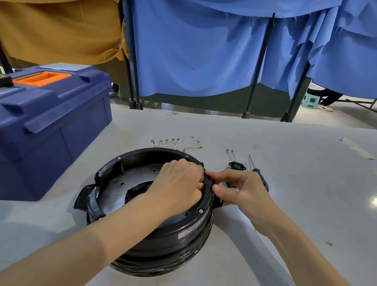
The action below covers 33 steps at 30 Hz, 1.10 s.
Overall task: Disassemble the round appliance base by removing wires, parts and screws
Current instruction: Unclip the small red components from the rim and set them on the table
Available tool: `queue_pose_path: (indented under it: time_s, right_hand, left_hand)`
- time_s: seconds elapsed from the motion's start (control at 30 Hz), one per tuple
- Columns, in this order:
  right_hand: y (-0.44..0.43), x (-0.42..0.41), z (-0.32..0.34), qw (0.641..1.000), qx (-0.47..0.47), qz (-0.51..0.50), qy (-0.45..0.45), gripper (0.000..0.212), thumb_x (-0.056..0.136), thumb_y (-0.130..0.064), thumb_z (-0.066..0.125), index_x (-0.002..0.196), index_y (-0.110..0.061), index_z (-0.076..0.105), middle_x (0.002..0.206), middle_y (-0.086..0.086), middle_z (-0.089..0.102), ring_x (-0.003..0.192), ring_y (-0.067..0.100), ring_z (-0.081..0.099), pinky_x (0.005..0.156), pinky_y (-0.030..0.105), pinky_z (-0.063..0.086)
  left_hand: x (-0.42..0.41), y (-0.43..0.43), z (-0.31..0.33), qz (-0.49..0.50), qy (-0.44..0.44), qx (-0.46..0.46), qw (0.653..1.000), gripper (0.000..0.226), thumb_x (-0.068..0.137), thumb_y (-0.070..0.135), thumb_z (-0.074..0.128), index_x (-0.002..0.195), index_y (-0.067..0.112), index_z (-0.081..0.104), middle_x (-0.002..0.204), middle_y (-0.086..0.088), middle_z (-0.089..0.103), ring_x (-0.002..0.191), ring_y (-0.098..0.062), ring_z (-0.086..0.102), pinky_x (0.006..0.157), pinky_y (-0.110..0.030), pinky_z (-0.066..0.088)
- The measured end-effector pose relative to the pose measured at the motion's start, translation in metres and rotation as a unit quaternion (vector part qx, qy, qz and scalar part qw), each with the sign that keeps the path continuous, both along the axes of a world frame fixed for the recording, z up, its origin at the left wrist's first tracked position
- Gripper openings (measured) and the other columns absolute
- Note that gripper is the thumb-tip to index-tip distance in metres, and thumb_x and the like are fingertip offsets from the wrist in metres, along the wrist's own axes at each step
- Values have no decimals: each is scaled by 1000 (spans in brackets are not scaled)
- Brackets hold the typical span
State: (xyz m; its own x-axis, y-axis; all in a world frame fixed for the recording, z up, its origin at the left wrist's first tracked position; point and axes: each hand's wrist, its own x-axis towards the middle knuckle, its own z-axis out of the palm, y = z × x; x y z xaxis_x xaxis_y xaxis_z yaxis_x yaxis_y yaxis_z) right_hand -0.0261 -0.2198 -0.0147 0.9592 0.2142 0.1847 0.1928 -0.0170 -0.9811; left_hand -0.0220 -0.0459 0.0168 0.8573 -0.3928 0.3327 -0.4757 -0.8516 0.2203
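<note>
Black plastic round appliance base [150, 232] sat low centre of frame on the glossy grey table [302, 224], open side up, with a shiny perforated metal plate inside. A white label [191, 230] on its outer wall carried print too small to read.

The left hand [178, 183] reached over the rim from inside, fingers curled onto a small black rim part [209, 183] at the base's right edge. The right hand [245, 193] pinched the same part from outside, thumb against fingers.

A navy toolbox [40, 127] with an orange handle [42, 78] stood near on the left, apart from the base. The table ran wide to the right. Behind the base lay white wires [182, 143] with metal terminals, a black socket [236, 165] and a screwdriver [255, 169], partly hidden by the right hand. Blue curtains [204, 51] hung along the table's far edge.
</note>
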Motion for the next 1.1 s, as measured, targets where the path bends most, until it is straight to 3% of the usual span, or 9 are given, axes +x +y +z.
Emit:
queue_pose_path:
  time_s: [0.1, 0.23, 0.43, 0.63, 1.1]
  right_hand:
    - [-1, 0, 0, 1000, -7, -5, -8, 24, 81, 4, 72, 97, -14, 76, 89, 6, 75, 76, 14, 72, 61, 23, 56]
    - [-2, 0, -1, 1000, -4, 1, -9, 24, 82, 3, 70, 101, -11, 75, 88, 4, 75, 77, 14, 71, 62, 24, 57]
    - [0, -1, 0, 1000, -1, -2, -14, 25, 82, 5, 69, 98, -14, 75, 81, -3, 75, 72, 9, 70, 60, 19, 55]
    - [-1, -1, -1, 1000, 3, -2, -21, 27, 82, 4, 71, 98, -18, 78, 89, 4, 75, 78, 13, 71, 63, 22, 56]
    - [-1, -1, 1, 1000, -2, -1, -17, 26, 82, 5, 70, 98, -15, 76, 84, 0, 75, 77, 10, 70, 63, 22, 55]
  left_hand:
    - [1, 0, 0, -10, 10, -13, 1000, 11, 84, 11, 56, 87, 10, 66, 78, -6, 62, 79, -29, 59, 69, -36, 45]
    - [3, -2, -1, 13, 12, -14, 1000, 12, 87, 13, 54, 92, 12, 65, 87, -9, 64, 85, -29, 58, 70, -34, 43]
    - [2, -1, -1, -9, 18, -22, 1000, 12, 86, 12, 58, 90, 10, 69, 84, -10, 67, 82, -28, 60, 67, -33, 43]
    - [3, -5, 0, 17, 24, -40, 999, 15, 83, 9, 55, 92, 11, 67, 89, -11, 66, 86, -30, 60, 75, -37, 49]
    - [3, -3, -1, 8, 56, -72, 996, 10, 84, 10, 59, 84, 9, 69, 82, -13, 67, 82, -31, 61, 74, -40, 52]
